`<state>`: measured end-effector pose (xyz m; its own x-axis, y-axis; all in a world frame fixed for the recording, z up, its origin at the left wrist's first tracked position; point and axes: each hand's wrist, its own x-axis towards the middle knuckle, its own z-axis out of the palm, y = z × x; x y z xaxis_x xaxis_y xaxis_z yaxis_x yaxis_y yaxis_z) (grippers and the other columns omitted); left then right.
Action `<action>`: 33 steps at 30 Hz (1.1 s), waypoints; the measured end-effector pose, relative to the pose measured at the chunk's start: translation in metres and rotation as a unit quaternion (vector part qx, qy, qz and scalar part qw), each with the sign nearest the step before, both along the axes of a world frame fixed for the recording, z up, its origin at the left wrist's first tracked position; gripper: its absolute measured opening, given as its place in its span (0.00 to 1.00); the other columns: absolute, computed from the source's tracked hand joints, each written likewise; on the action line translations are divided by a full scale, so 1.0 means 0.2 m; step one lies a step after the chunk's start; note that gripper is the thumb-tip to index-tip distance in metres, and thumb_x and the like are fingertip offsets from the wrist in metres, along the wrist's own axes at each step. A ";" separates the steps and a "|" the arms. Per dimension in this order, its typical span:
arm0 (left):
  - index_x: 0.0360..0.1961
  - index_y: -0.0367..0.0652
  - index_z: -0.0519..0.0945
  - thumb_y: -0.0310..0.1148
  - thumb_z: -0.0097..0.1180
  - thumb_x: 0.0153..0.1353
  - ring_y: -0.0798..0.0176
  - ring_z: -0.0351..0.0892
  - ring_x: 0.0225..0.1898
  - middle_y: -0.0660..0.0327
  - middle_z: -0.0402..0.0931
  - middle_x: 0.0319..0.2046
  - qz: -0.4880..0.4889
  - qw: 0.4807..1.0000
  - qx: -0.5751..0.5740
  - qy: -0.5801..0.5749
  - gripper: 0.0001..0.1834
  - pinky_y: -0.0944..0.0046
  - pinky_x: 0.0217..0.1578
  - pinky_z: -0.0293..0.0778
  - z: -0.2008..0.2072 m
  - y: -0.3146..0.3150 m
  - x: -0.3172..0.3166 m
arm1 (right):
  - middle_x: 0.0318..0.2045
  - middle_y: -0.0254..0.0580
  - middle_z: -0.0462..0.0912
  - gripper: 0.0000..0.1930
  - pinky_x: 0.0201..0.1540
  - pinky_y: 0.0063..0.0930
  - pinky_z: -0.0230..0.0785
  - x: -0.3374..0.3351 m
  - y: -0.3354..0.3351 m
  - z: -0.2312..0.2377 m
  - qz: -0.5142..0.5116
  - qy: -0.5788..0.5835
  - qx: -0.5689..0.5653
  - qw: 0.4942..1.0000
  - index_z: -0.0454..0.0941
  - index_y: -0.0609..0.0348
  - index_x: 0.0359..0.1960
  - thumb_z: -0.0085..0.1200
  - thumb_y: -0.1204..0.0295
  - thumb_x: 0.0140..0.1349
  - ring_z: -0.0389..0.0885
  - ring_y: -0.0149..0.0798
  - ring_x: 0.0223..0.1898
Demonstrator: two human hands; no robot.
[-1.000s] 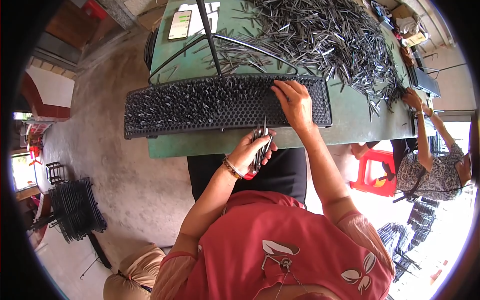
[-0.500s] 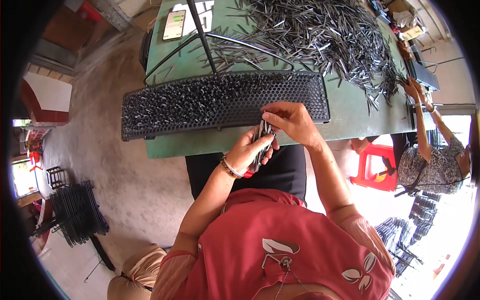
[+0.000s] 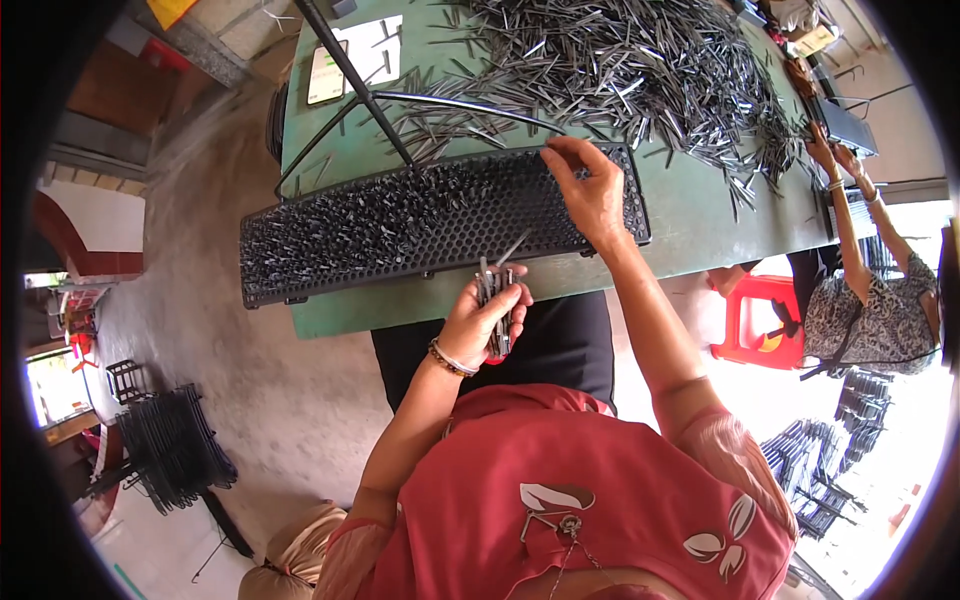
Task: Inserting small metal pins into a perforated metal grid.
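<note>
Head view: your left hand is near the middle of the scene, just nearer than the table edge, its fingers wrapped around a bundle of thin, flat, dark and silvery strips with the thumb pressed across them. One strip leans out of the bundle to the far right, over the near edge of a long, black, perforated panel. Your right hand hangs over the right part of that panel, thumb and index finger bent toward its far edge; you cannot tell from here whether they pinch a strip.

The panel lies along the near edge of a green-topped table. Short dark strips standing close together fill its left part, while bare round holes show toward the right. A black metal tube frame rises behind it. Farther off, to the right, spreads a large heap of loose dark strips. At the far left, a light-screened phone rests by a white sheet. To your right, a co-worker in a patterned top reaches to the table beside a red plastic stool.
</note>
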<state>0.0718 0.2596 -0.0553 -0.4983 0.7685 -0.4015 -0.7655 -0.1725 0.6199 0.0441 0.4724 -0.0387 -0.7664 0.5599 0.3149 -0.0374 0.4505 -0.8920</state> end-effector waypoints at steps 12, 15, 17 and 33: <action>0.49 0.35 0.72 0.30 0.53 0.62 0.72 0.74 0.27 0.61 0.75 0.30 0.010 0.999 -0.047 -0.004 0.15 0.72 0.24 0.73 -0.02 -0.06 -0.04 | 0.34 0.43 0.80 0.08 0.37 0.31 0.72 0.00 0.00 -0.05 0.080 0.038 0.294 0.952 0.81 0.61 0.35 0.61 0.77 0.51 0.80 0.44 0.36; 0.49 0.35 0.72 0.30 0.53 0.63 0.70 0.75 0.27 0.61 0.75 0.30 0.040 0.997 -0.048 -0.035 0.15 0.70 0.26 0.74 -0.01 -0.10 -0.03 | 0.34 0.45 0.80 0.09 0.40 0.33 0.71 0.03 -0.03 0.00 0.035 0.058 0.264 0.962 0.81 0.61 0.35 0.61 0.76 0.51 0.79 0.45 0.35; 0.50 0.37 0.72 0.30 0.51 0.63 0.69 0.76 0.29 0.61 0.75 0.31 0.046 0.997 -0.045 -0.048 0.15 0.67 0.29 0.77 0.00 -0.14 -0.03 | 0.35 0.45 0.80 0.11 0.41 0.35 0.71 0.12 -0.08 0.03 0.135 0.033 0.180 0.974 0.81 0.60 0.37 0.62 0.75 0.50 0.79 0.46 0.36; 0.49 0.40 0.72 0.29 0.51 0.63 0.65 0.77 0.29 0.57 0.76 0.33 0.022 0.989 -0.010 -0.149 0.13 0.67 0.29 0.76 -0.05 -0.15 0.07 | 0.36 0.43 0.81 0.09 0.39 0.27 0.72 0.21 -0.13 0.07 0.104 0.057 0.178 0.977 0.81 0.61 0.37 0.59 0.78 0.53 0.80 0.39 0.36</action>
<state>0.0862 0.2286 -0.0645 -0.3885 0.7396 -0.5495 -0.9065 -0.1998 0.3720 0.0864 0.4454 -0.0253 -0.8004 0.2353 0.5514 -0.2512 0.7035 -0.6648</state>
